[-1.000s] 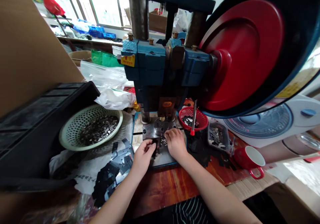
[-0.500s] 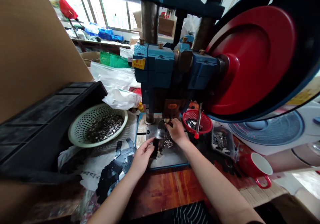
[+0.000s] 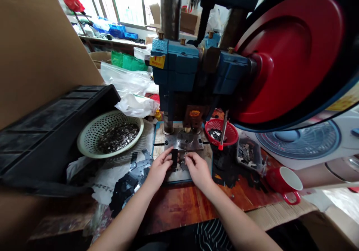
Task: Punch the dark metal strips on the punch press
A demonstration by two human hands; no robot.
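My left hand (image 3: 159, 169) pinches a dark, flat rectangular plate (image 3: 174, 159) between thumb and fingers above the press bed. To its right, my right hand (image 3: 198, 170) has thumb and fingertips drawn together over small metal bits (image 3: 182, 165); what they hold, if anything, is too small to make out. Just beyond both hands lies the round steel die (image 3: 185, 138) on the bed of a blue press (image 3: 179, 71). Left of my left forearm, a heap of dark flat plates (image 3: 127, 185) lies on the table.
A pale green basket (image 3: 84, 146) of small metal pieces stands at left. On the right are a red basket (image 3: 234, 137), a clear tub of metal parts (image 3: 248, 155) and a red mug (image 3: 283, 181). The press's large red wheel (image 3: 297, 56) overhangs the right side.
My right hand has drawn back from the die toward me, down to the small bits on the bed. My left hand keeps the plate in nearly the same place. The view has shifted slightly.
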